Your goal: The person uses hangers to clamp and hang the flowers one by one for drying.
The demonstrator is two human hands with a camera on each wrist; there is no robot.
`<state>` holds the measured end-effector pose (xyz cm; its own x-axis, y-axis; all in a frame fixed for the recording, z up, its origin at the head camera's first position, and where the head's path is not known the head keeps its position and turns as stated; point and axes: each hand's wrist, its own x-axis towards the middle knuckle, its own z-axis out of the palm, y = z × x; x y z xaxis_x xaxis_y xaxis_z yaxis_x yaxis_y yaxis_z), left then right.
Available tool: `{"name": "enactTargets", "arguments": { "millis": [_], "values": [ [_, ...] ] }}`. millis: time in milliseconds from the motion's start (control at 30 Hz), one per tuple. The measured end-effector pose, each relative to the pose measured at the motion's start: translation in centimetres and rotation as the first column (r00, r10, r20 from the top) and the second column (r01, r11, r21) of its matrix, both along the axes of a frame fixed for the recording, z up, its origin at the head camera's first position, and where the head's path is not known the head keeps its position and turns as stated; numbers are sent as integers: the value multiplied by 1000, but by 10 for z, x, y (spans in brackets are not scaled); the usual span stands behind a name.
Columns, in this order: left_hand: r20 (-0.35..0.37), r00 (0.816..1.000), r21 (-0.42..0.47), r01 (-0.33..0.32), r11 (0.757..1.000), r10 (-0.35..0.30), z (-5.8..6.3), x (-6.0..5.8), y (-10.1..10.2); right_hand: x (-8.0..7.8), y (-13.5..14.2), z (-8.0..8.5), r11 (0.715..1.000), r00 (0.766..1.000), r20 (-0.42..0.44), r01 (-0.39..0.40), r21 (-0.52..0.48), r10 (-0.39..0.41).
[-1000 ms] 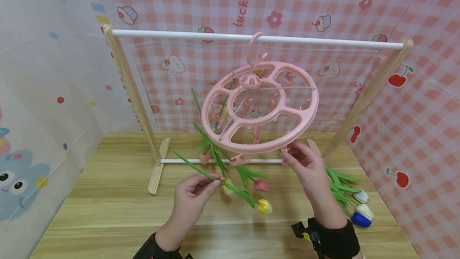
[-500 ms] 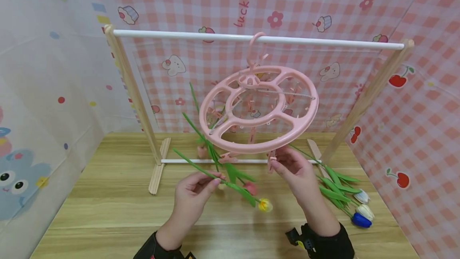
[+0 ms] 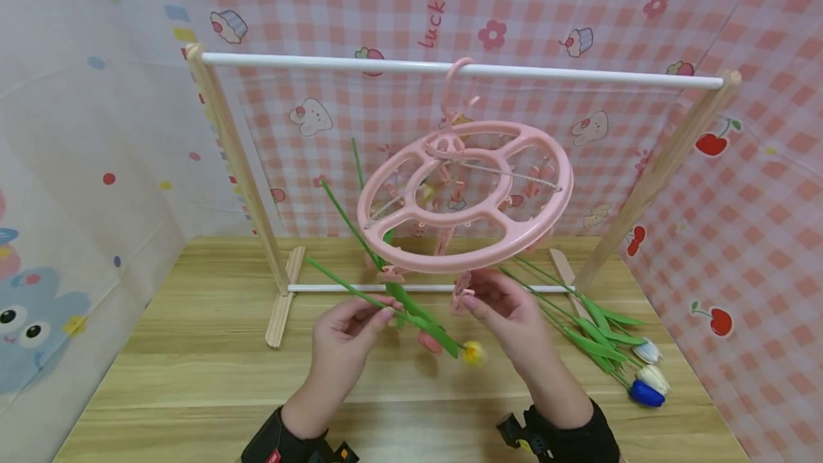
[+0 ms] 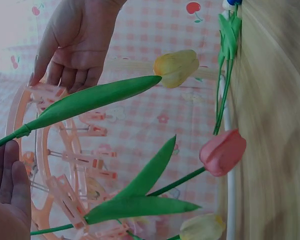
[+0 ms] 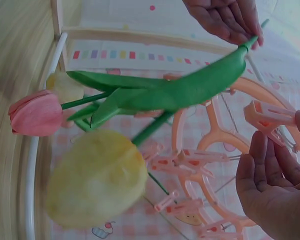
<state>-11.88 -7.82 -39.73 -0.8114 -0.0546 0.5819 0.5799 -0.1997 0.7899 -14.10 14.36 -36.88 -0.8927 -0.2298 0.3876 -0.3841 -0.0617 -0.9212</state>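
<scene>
My left hand (image 3: 350, 331) pinches the green stem of a yellow tulip (image 3: 474, 354), its bloom pointing right and slightly down. With thumb and fingers my right hand (image 3: 508, 309) holds a pink clothespin (image 3: 461, 293) on the near rim of a pink round drying hanger (image 3: 450, 261). In the right wrist view that clothespin (image 5: 270, 117) sits between thumb and fingers; whether its jaws are parted I cannot tell. A pink tulip (image 4: 223, 153) and a pale yellow tulip (image 4: 202, 227) hang from clothespins on the hanger, blooms downward.
The hanger hooks over the white bar (image 3: 321, 65) of a wooden-legged rack (image 3: 238, 163). Several tulips, including a blue tulip (image 3: 646, 394), lie on the wooden table (image 3: 193, 377) at the right. Patterned cloth (image 3: 386, 13) stands behind.
The hanger has turned, its near-side clothespins shifting left. My right hand has moved left with its clothespin, closer to the yellow tulip. My left hand has stayed nearly still.
</scene>
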Motion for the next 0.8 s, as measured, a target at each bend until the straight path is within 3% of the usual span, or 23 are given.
{"name": "enactTargets", "arguments": {
  "millis": [500, 800],
  "values": [
    [86, 995, -7, -46, 999, 47, 5, -3, 3, 0, -14, -3, 977, 997, -46, -72, -201, 64],
    [81, 996, -5, -47, 999, 47, 7, -4, 7, 2, -23, -1, 964, 998, -50, -40, -264, 28]
  ]
}}
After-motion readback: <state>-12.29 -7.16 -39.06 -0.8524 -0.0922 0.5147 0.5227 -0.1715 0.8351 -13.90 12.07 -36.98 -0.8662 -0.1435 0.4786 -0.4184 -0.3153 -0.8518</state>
